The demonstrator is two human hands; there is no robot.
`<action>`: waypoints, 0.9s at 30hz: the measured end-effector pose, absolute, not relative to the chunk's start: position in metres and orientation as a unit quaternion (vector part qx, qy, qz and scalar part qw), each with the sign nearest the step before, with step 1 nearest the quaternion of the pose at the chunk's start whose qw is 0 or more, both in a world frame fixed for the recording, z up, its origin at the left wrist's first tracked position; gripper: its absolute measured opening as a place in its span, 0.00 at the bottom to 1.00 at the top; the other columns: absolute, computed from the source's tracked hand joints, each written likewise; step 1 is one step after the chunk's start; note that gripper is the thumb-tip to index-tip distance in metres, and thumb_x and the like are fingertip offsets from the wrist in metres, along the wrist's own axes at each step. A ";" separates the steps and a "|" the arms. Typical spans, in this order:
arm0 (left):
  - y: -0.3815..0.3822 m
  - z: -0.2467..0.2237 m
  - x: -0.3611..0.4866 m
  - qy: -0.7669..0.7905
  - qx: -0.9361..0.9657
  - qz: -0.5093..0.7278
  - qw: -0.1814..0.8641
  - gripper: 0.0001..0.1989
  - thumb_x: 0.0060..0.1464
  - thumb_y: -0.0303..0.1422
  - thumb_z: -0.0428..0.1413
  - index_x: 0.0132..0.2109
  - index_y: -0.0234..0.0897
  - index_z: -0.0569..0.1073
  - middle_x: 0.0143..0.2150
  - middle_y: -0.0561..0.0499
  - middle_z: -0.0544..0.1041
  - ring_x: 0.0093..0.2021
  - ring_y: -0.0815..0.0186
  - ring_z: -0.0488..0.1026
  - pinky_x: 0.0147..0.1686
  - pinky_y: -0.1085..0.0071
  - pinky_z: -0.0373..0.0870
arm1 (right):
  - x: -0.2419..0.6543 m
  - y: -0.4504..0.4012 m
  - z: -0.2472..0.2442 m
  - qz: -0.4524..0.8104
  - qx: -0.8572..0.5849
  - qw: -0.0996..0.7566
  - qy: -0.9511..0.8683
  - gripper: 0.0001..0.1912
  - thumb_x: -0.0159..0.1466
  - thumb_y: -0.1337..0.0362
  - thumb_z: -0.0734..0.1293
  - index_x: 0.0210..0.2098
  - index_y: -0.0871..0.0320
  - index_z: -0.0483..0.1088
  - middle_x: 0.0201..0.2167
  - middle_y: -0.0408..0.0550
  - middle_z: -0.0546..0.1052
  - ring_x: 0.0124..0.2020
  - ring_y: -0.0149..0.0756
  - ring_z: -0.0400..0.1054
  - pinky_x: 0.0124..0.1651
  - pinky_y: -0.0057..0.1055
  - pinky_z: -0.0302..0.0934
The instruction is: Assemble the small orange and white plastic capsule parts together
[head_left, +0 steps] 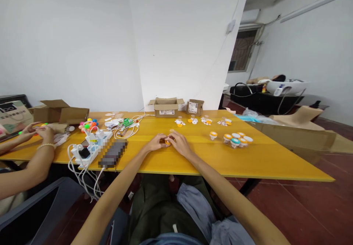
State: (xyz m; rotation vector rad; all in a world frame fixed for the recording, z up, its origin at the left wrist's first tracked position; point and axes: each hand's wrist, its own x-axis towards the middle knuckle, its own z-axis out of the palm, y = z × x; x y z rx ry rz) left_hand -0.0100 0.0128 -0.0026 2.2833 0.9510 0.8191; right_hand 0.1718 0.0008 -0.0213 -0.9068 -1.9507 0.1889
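In the head view my left hand [156, 142] and my right hand [178, 142] meet over the middle of the table. Fingers of both are closed round a small orange cap [167, 142], mostly covered by them. Just beyond the fingertips a small clear piece [172, 130] shows, too small to make out. Off to the right stand several clear cups with orange, white or teal lids [235, 141], and one orange-lidded cup [213, 135] stands apart from them. Farther back lie small piles of white and orange parts [193, 121].
An open cardboard box [166, 109] and a smaller box [195, 107] stand by the wall. Left of my arms are a phone [113, 153], a power strip with cables [95, 147] and a bunch of coloured balls [88, 125]. A co-worker's hands [41, 130] work at far left.
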 end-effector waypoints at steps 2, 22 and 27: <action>0.013 -0.003 -0.010 0.352 0.846 0.303 0.264 0.07 0.50 0.35 0.61 0.35 0.36 0.76 0.34 0.52 0.75 0.39 0.64 0.68 0.47 0.66 0.66 | 0.171 0.000 -0.020 0.076 -0.378 0.469 -0.795 0.08 0.66 0.60 0.65 0.32 0.53 0.73 0.35 0.47 0.75 0.35 0.36 0.71 0.37 0.30 0.63; 0.016 -0.006 -0.010 0.371 0.828 0.315 0.279 0.10 0.49 0.36 0.63 0.37 0.36 0.76 0.35 0.52 0.73 0.39 0.64 0.68 0.46 0.66 0.67 | 0.167 0.003 -0.017 0.025 -0.426 0.464 -0.776 0.13 0.66 0.56 0.65 0.26 0.53 0.69 0.29 0.45 0.75 0.30 0.36 0.68 0.33 0.29 0.57; 0.014 -0.005 -0.009 0.370 0.818 0.323 0.300 0.10 0.48 0.36 0.64 0.36 0.35 0.76 0.34 0.52 0.74 0.38 0.65 0.68 0.45 0.66 0.66 | 0.170 0.004 -0.014 0.054 -0.426 0.504 -0.750 0.15 0.68 0.56 0.61 0.28 0.52 0.70 0.29 0.46 0.76 0.33 0.39 0.70 0.35 0.31 0.61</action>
